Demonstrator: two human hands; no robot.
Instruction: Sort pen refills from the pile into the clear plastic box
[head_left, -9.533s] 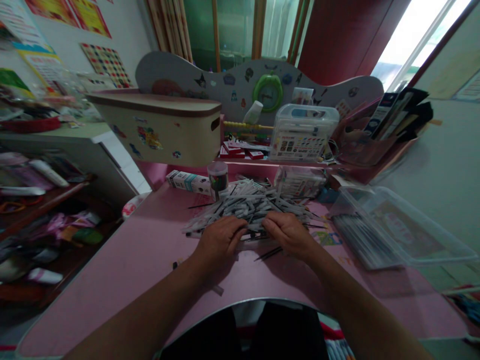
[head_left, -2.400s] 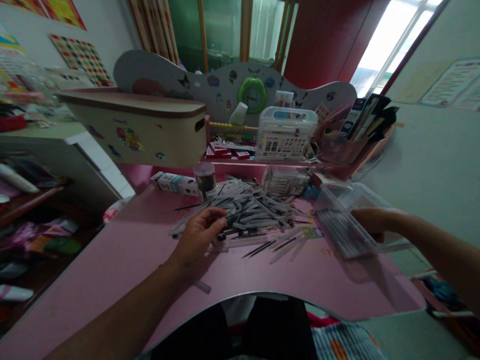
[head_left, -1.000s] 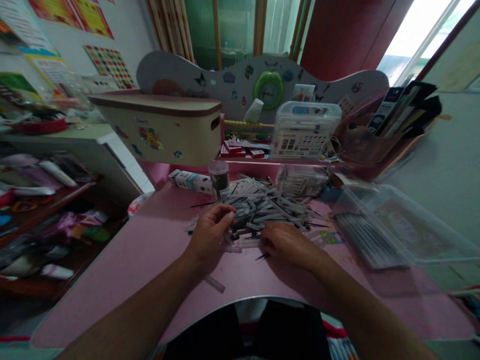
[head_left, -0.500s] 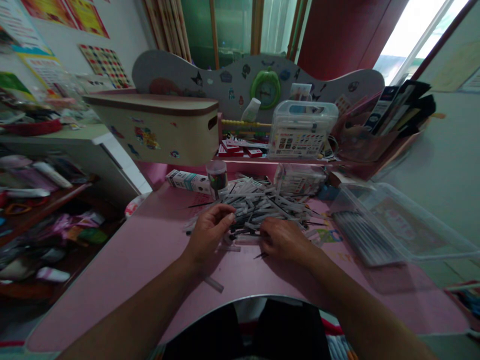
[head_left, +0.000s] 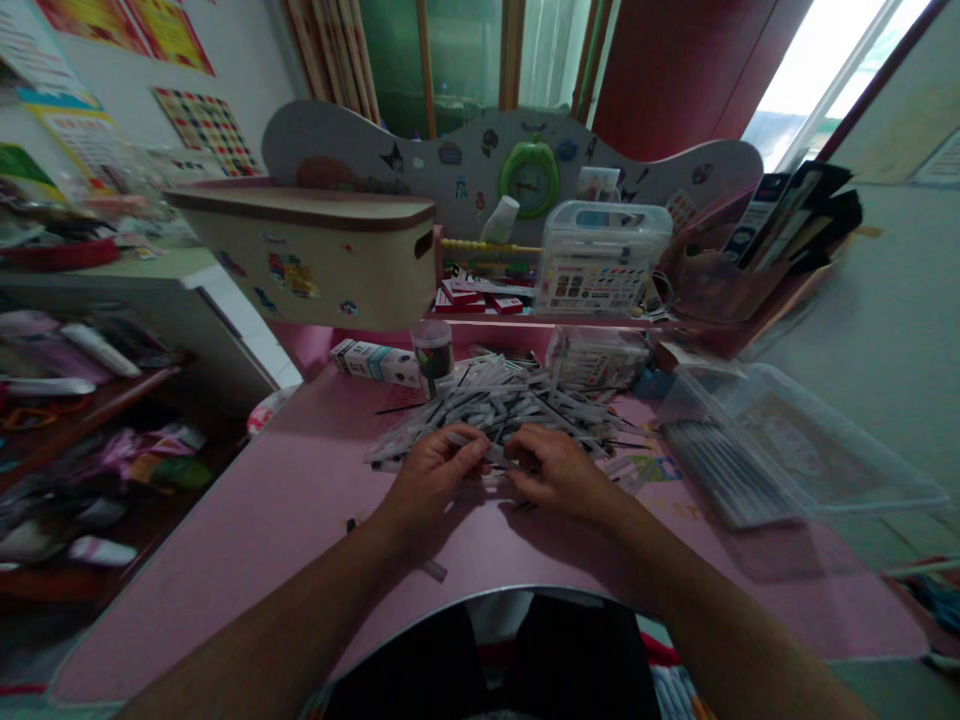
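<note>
Left hand [head_left: 427, 480] and right hand [head_left: 567, 476] both have fingers pinched around a slim, clear-ish tube [head_left: 497, 456], right by the near edge of the messy pile [head_left: 499, 395] on the pink desk [head_left: 285, 510]. I'd grip lightly and keep it straight; thin plastic probably kinks easily.

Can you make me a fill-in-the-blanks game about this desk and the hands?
1. The round clock has a ____ frame.
2. The left hand holds a slim stick above a ____ desk.
3. The big clear plastic box is nearer to the ____ hand than to the other one.
4. The cream bin has a lid with a ____ edge.

Missing words: green; pink; right; brown.
</note>
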